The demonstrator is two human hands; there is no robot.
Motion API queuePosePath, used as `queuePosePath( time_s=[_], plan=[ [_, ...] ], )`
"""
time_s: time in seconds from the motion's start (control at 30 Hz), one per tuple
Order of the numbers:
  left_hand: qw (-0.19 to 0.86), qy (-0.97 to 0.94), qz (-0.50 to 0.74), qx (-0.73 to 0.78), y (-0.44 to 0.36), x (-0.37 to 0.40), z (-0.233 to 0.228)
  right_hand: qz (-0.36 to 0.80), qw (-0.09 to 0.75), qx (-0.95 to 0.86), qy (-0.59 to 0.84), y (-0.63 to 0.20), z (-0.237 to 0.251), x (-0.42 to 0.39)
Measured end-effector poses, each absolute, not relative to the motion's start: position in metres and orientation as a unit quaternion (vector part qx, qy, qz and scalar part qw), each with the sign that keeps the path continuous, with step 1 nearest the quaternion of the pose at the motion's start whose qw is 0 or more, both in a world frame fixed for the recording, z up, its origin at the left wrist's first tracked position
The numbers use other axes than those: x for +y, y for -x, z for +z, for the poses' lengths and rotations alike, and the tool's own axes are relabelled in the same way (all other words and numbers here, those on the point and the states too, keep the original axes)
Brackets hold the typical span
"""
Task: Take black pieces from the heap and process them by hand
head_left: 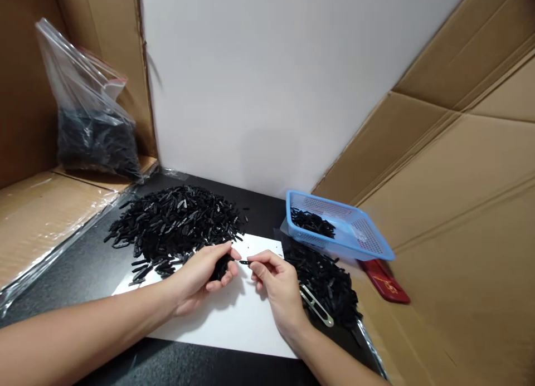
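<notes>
Left hand (pixel 200 274): curled shut around a small bunch of black, flat, elongated plastic pieces (pixel 220 268), thumb laid over the top, held above the white sheet (pixel 234 319) near its far edge. Right hand (pixel 278 280): thumb and forefinger pinched together on one slim black piece (pixel 244 262), its free end pointing at the left hand's bunch; the remaining fingers folded in.

Large loose heap of identical black pieces (pixel 175 224): on the black table surface (pixel 83 269) at the sheet's far left corner, spilling over that edge. Second, smaller heap (pixel 326 283): off the sheet's right edge, just beside the right wrist, with a silvery metal clip-like part (pixel 316 305) lying against it. Blue perforated plastic basket (pixel 340 224): at the far right of the table, holding a few more pieces. Clear plastic bag of black parts (pixel 90 124): on the cardboard ledge at far left. Red flat object (pixel 384 280): under the basket's near edge (identity not clear).

Handling judgement: pieces likely very light, thin, stiff yet slightly springy, smooth and prone to slipping or tangling in bulk. Best taken singly, pinched across the flat faces near one end; bunch kept loosely cupped, not squeezed.
</notes>
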State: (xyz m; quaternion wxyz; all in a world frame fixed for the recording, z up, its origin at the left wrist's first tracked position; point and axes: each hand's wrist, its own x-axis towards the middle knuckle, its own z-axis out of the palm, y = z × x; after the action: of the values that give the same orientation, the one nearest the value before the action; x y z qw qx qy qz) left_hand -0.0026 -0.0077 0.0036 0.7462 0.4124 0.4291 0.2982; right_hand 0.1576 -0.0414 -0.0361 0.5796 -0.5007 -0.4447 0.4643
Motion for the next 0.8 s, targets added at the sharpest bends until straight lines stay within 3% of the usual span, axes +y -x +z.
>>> queuePosePath(
  time_s=[0.17,0.33,0.53,0.8],
  plan=[
    [0.77,-0.412,0.259,0.413,-0.001,-0.014,0.006,0.467,0.591,-0.435,0.493,-0.16,-0.032,-0.044],
    [0.73,-0.495,0.262,0.392,-0.004,-0.012,0.004,0.448,0.556,-0.493,0.497,-0.169,-0.03,-0.044],
    [0.674,-0.545,0.271,0.419,-0.001,-0.006,-0.007,0.281,0.446,-0.637,0.562,-0.188,-0.03,-0.033],
    [0.616,-0.6,0.291,0.419,0.001,-0.004,-0.005,0.12,0.461,-0.746,0.466,-0.179,-0.023,-0.042]
  ],
)
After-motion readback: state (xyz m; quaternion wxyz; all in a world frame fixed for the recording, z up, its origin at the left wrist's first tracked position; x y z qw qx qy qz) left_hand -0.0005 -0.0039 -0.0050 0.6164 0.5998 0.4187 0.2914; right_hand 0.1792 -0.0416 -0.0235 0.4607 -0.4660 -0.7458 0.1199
